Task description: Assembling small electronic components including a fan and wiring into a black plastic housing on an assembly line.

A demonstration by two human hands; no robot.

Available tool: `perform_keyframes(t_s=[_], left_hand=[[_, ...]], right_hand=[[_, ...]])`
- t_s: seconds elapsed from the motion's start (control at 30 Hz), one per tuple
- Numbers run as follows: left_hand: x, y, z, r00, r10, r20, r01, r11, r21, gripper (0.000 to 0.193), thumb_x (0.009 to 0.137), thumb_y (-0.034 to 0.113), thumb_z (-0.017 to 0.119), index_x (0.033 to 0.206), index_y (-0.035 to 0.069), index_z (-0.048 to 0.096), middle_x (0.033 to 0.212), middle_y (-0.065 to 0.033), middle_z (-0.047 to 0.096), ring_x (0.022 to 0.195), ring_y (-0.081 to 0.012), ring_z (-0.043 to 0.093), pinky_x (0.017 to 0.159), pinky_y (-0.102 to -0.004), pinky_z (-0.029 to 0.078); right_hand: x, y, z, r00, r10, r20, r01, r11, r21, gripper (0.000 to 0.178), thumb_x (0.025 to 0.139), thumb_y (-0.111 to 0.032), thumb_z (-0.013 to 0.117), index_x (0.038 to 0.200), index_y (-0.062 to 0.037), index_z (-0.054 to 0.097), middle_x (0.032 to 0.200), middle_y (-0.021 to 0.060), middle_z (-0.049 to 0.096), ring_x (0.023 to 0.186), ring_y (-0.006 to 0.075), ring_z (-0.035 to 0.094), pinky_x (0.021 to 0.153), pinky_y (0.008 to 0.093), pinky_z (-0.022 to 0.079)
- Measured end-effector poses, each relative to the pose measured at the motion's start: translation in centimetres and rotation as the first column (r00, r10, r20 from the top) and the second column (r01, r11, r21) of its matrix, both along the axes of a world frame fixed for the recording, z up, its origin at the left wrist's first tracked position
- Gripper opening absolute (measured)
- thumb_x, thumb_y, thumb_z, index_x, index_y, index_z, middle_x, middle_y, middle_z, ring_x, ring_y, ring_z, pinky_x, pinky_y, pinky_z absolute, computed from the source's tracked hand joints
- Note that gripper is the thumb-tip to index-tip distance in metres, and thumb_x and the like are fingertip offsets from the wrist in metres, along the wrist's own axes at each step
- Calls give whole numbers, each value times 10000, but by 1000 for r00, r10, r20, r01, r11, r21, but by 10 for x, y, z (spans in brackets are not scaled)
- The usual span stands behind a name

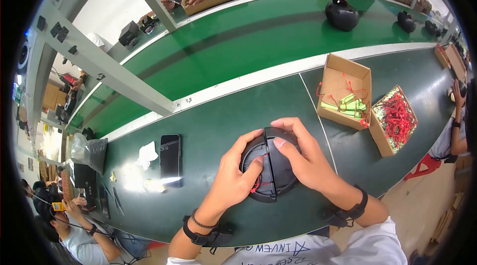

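Dark green workbench beside a green conveyor belt

On the bench lay a black phone, a crumpled white tissue, a grey plastic bag and two open cardboard boxes — one with green cells, one full of red wires — while black round housings sat on the belt.

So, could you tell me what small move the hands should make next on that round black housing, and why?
Probably tuck the red wire inside before pressing further. The left hand and right hand grip the round black housing from both sides, a seam runs down its middle, and the wire loops out at the lower left edge, where closing the halves could pinch it.
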State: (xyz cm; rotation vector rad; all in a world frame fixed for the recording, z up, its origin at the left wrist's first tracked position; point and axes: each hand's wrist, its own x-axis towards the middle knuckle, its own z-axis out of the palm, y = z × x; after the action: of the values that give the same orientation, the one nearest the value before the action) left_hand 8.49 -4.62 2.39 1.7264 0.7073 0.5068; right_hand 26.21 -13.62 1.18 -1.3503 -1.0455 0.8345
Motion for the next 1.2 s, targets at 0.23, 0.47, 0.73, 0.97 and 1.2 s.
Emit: perform_keyframes(t_s=[0.23, 0.47, 0.73, 0.97, 1.2], left_hand=[[6, 2, 2, 998, -6, 69, 13, 994, -107, 541, 915, -17, 551, 1456, -33, 539, 1378, -178, 641, 1276, -257, 620, 1140, -374, 431], [4, 9, -6, 998, -46, 41, 49, 995, -81, 532, 902, -16, 548, 1435, -33, 551, 1404, -195, 625, 1292, -279, 620, 1143, -385, 436], [3, 13, -10, 996, -56, 71, 59, 997, -53, 552, 871, -21, 524, 1421, -51, 557, 1428, -229, 599, 1316, -316, 610, 1133, -395, 448], [7, 17, -14, 991, -88, 97, 89, 996, -1, 544, 848, -8, 537, 1387, -74, 571, 1417, -278, 594, 1316, -353, 610, 1122, -413, 459], [8, 16, -22, 985, -51, 163, 44, 998, 44, 541, 855, 109, 543, 1333, -139, 592, 1349, -367, 613, 1244, -404, 651, 1085, -421, 490]], right_hand=[[1, -5, 3, 998, 54, 38, -47, 983, -177, 340, 1089, -232, 557, 1339, -2, 543, 1256, 198, 604, 1167, 298, 624, 994, 392, 487], [-4, -6, 4, 997, 16, -77, -30, 981, -189, 316, 1090, -187, 548, 1333, 15, 549, 1196, 155, 607, 1098, 233, 615, 981, 360, 475], [7, -3, 9, 949, 19, -314, -107, 959, -264, 312, 1075, -132, 569, 1351, 13, 575, 1146, 98, 600, 1014, 145, 584, 911, 291, 472], [2, 0, -16, 970, -33, -243, -1, 990, -140, 262, 1011, -103, 633, 1241, 21, 640, 1127, 101, 611, 1022, 137, 591, 906, 278, 466], [0, 1, -19, 979, -30, -202, 12, 996, -89, 296, 961, -119, 637, 1213, 36, 622, 1161, 185, 606, 1086, 257, 602, 990, 352, 455]])
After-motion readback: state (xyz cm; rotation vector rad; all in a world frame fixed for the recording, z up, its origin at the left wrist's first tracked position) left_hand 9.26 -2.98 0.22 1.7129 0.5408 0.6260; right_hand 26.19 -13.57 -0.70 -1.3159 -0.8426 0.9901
